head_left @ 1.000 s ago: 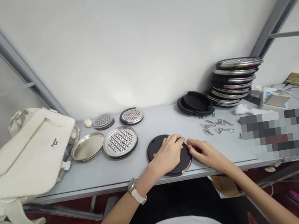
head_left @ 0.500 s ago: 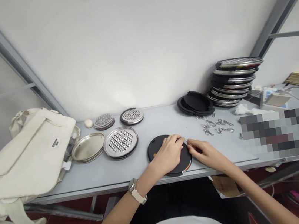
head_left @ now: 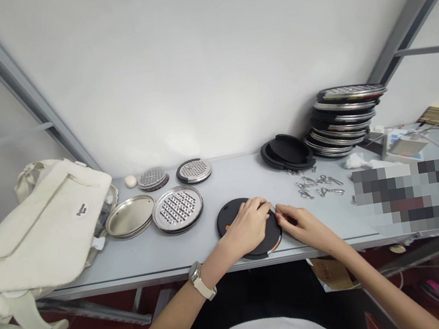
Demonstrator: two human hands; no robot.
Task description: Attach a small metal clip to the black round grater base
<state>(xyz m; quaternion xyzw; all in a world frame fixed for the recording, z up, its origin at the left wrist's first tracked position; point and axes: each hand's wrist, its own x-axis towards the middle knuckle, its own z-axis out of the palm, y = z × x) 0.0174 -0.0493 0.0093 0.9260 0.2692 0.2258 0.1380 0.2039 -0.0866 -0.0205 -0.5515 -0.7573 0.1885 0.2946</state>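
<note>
A round black disc (head_left: 231,216) with a metal and orange edge lies flat near the table's front edge. My left hand (head_left: 249,225) rests on top of it, fingers curled, pressing it down. My right hand (head_left: 300,225) sits at the disc's right rim, fingertips pinched on a small metal piece (head_left: 273,209) where both hands meet. What exactly that piece is stays hidden by the fingers.
Several metal clips (head_left: 317,185) lie just right of my hands. Black lids (head_left: 286,152) and a tall stack of discs (head_left: 342,118) stand behind. Grater plates (head_left: 177,208) and a metal tray (head_left: 129,216) lie left, beside a cream bag (head_left: 39,224). The grey table (head_left: 175,253) ends close in front.
</note>
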